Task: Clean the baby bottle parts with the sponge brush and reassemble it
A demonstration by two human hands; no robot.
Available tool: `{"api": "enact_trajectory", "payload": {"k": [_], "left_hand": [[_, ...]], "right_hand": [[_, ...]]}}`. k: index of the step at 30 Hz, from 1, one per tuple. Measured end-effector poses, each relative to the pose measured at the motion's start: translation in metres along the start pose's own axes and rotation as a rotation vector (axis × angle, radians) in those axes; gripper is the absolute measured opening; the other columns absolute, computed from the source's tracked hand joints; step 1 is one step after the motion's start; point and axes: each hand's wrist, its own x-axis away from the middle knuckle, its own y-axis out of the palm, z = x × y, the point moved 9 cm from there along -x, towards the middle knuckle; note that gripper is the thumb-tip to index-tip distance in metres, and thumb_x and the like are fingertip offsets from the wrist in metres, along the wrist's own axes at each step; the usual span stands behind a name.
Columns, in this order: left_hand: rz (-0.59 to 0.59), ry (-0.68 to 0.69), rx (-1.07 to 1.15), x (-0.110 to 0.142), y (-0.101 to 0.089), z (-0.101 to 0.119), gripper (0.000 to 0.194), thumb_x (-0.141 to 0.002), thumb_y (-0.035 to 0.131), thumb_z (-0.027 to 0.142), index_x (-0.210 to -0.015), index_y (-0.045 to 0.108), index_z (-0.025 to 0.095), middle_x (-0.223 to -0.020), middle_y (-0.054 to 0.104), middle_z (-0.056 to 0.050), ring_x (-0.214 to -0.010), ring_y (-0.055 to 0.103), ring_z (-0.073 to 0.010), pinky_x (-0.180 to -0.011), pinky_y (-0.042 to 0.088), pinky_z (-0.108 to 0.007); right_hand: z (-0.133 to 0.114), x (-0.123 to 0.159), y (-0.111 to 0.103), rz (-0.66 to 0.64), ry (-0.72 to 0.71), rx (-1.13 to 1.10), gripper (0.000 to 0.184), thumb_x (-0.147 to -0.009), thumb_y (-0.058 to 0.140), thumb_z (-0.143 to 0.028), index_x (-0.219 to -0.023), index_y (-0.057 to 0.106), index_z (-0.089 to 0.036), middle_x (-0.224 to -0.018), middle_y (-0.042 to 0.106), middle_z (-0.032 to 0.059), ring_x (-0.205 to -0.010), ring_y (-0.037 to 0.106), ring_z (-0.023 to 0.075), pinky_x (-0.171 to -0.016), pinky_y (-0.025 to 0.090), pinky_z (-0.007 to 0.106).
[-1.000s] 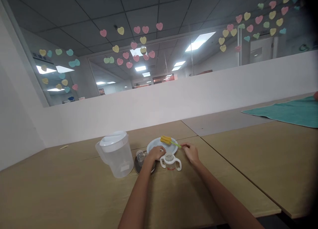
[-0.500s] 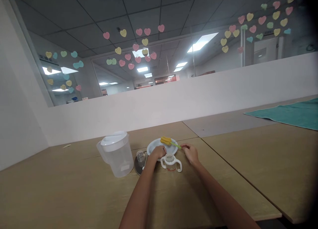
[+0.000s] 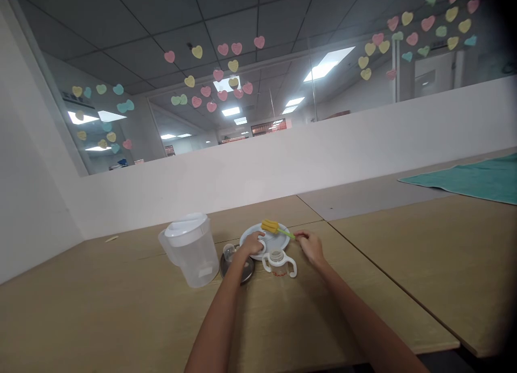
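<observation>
My right hand [image 3: 311, 246] pinches the thin green handle of a bottle brush [image 3: 270, 226]. Its yellow sponge head is above a pale shallow bowl [image 3: 286, 248]. At the bowl's left side my left hand [image 3: 252, 243] is closed around a small white ring [image 3: 262, 246], partly hidden by the fingers. Just in front of the bowl stands a clear baby bottle [image 3: 277, 260], uncapped, with two white handles and red print. Left of it, a round dark metal tray [image 3: 247, 273] holds a small clear cap [image 3: 229, 251], partly behind my left wrist.
A translucent lidded pitcher [image 3: 197, 254] stands left of the tray. At the far right lies a teal cloth [image 3: 472, 176]. Seams run between the wooden tabletops [image 3: 383, 276], and a white wall [image 3: 242, 184] with a window rises behind them.
My left hand has lifted slightly and moved left, and a white ring now shows in its fingers. More of the metal tray is visible. My right hand keeps the brush almost still.
</observation>
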Motion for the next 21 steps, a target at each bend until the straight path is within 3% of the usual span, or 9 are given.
{"api": "enact_trajectory", "payload": {"k": [5,10,14,21], "left_hand": [[0.020,0.040,-0.019,0.0048,-0.0046,-0.0012,0.058,-0.059,0.066,0.009,-0.116,0.057,0.015,-0.104,0.065,-0.007,-0.085,0.060,-0.0170,-0.075,0.046,-0.024],[0.033,0.097,-0.029,0.0033,-0.0030,-0.0018,0.035,-0.058,0.071,0.025,-0.092,0.068,0.017,-0.089,0.066,-0.004,-0.079,0.059,-0.0173,-0.074,0.046,-0.026],[0.048,0.132,0.016,0.0027,-0.0014,-0.0015,0.035,-0.058,0.072,0.037,-0.087,0.070,0.018,-0.083,0.067,-0.003,-0.074,0.059,-0.0167,-0.070,0.046,-0.025],[0.126,0.188,0.191,0.0095,-0.0077,0.0040,0.031,-0.071,0.060,0.045,-0.080,0.073,0.018,-0.082,0.072,-0.003,-0.071,0.061,-0.0178,-0.069,0.049,-0.026]], "right_hand": [[-0.0017,0.0006,-0.0001,0.002,0.000,-0.014,0.029,-0.061,0.047,-0.028,-0.073,0.072,-0.020,-0.067,0.070,0.0029,-0.063,0.062,0.0198,-0.057,0.043,0.026],[-0.0016,0.0006,-0.0007,-0.001,0.004,-0.006,0.029,-0.060,0.046,-0.027,-0.072,0.072,-0.019,-0.069,0.070,0.0034,-0.065,0.062,0.0202,-0.058,0.042,0.027],[-0.0028,0.0012,-0.0010,-0.004,0.008,-0.001,0.029,-0.060,0.046,-0.026,-0.072,0.071,-0.019,-0.071,0.070,0.0038,-0.067,0.062,0.0207,-0.060,0.042,0.028],[-0.0028,0.0009,-0.0015,0.002,0.007,-0.027,0.026,-0.060,0.047,-0.026,-0.070,0.071,-0.020,-0.070,0.070,0.0034,-0.070,0.062,0.0207,-0.063,0.043,0.028]]}}
